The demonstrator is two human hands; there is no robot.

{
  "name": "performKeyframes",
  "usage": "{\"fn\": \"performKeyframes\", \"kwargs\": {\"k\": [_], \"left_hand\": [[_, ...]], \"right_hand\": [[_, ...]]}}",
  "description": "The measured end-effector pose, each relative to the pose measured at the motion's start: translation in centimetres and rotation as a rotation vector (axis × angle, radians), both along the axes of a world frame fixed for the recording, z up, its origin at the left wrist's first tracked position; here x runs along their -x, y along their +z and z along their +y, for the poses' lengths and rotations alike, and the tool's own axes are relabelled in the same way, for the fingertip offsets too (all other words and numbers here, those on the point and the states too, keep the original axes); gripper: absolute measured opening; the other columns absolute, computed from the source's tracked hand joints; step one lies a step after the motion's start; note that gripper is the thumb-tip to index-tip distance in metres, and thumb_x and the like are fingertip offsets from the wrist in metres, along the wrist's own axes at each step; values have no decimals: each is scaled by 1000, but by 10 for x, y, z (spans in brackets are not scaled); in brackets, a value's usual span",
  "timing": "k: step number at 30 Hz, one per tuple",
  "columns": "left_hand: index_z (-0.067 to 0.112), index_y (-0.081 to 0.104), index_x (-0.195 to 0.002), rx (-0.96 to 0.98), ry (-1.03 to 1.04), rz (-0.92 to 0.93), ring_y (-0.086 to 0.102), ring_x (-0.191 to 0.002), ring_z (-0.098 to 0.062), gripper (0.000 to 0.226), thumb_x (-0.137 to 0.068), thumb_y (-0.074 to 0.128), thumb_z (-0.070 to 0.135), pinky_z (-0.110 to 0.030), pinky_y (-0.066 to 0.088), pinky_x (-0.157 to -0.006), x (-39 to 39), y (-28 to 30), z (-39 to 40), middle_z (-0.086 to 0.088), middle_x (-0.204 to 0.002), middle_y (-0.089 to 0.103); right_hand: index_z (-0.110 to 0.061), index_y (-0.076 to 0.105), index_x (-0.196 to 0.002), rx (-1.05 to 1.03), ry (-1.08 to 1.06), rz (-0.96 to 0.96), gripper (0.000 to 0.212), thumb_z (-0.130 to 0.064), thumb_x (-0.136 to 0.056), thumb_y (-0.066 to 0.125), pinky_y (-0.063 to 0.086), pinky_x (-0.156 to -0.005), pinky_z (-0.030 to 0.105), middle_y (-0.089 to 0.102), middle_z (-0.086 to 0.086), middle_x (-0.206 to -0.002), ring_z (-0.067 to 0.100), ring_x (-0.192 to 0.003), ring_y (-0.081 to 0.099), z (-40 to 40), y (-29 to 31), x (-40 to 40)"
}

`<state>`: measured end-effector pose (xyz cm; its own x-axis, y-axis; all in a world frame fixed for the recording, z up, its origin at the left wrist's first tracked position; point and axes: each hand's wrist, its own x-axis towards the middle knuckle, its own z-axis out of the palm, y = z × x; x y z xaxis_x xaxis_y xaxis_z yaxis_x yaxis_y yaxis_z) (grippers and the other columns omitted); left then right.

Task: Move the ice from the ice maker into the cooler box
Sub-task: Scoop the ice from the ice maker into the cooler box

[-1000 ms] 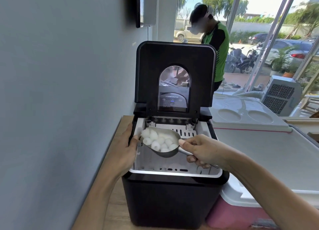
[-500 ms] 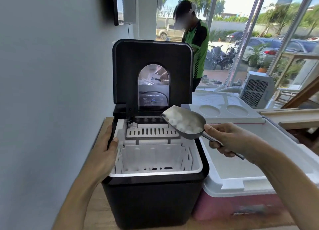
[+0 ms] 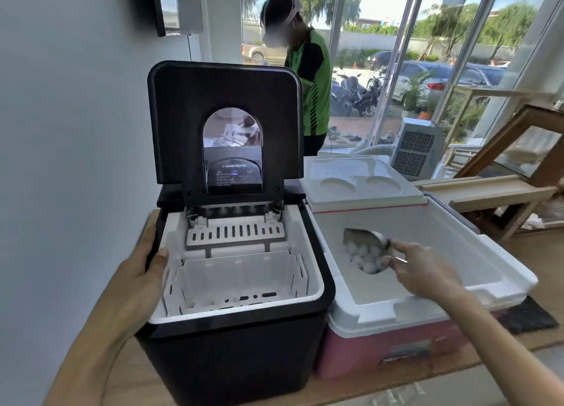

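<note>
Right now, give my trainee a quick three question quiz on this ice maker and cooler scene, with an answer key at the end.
1. True or false: the ice maker lid stands raised.
2. Which hand holds the metal scoop? A) left hand B) right hand C) neither
3. Fill in: the scoop is tipped above the inside of the ______.

Key
1. True; the lid is up behind the white basket.
2. B; the right hand holds the scoop's handle, while the left hand rests on the ice maker's left rim.
3. Cooler box; ice shows at the scoop's mouth.
</note>
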<state>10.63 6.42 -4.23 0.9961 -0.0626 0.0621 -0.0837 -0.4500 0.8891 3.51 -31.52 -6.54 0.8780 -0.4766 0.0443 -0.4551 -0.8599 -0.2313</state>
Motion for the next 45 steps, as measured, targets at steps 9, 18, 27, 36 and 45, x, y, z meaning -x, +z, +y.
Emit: {"fn": "performKeyframes", "kwargs": {"k": [9,18,27,36,45], "left_hand": [[42,18,-143,-9,14,3,21,-120,5,50,-99,35,24,-17,13,-102,1,1,-1,28,-130,24],[44,16,-143,-9,6,-4,19,-124,8,51,-99,34,24,-17,12,-105,-1,-1,0,31,-136,22],[47,14,-142,-9,-6,-18,16,-130,9,52,-99,34,27,-17,10,-106,-4,-4,1,31,-144,17],[39,14,-145,-40,-6,-17,17,-137,2,50,-99,32,30,-18,12,-107,-4,-6,3,24,-148,18],[37,16,-144,-37,-17,-48,17,-128,7,49,-99,33,26,-16,11,-105,-2,-2,1,30,-133,17]], "right_hand": [[-45,36,-139,307,38,34,45,-31,-98,44,46,-69,33,69,6,-109,26,-95,65,11,-11,-4],[-28,52,-134,-628,65,-301,42,-28,-92,58,43,-50,14,65,4,-68,15,-59,54,-6,40,11],[-61,40,-128,1,656,-63,44,-46,-90,55,47,-68,20,68,-34,-86,-8,-80,61,102,107,-9],[-31,58,-122,729,885,175,40,-5,-93,46,27,-48,24,54,-1,-70,24,-88,65,176,77,-38],[-22,67,-105,880,939,305,31,-4,-86,51,25,-45,23,68,-4,-96,17,-88,66,194,64,-58]]}}
